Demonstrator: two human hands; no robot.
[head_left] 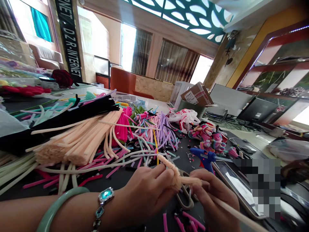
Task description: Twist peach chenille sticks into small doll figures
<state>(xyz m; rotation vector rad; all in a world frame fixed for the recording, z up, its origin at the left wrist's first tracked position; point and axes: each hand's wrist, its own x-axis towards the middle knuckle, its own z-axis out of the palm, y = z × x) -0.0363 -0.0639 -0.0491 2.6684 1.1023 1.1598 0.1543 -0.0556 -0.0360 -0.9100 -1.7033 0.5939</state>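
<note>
Both my hands are low at the centre of the view, working on a peach fuzzy pipe cleaner [172,170] twisted into a tight coil. My left hand [145,193] pinches the coil from the left, with a jade bangle [60,206] and a turquoise-stone bracelet [106,195] on that wrist. My right hand [212,196] grips the other side, and a long pale stem [241,216] runs out past it to the lower right. Steel scissors [185,196] lie under and between my hands, partly hidden. A blue hot glue gun [204,158] stands just beyond my right hand.
Bundles of peach [77,143] and black [72,119] pipe cleaners and loose pink and purple cut pieces [164,132] cover the dark tabletop. A smartphone [238,188] lies to the right. Beyond are a pile of colourful twisted pieces [209,138], a white plastic bag [184,119] and a cardboard box [196,94].
</note>
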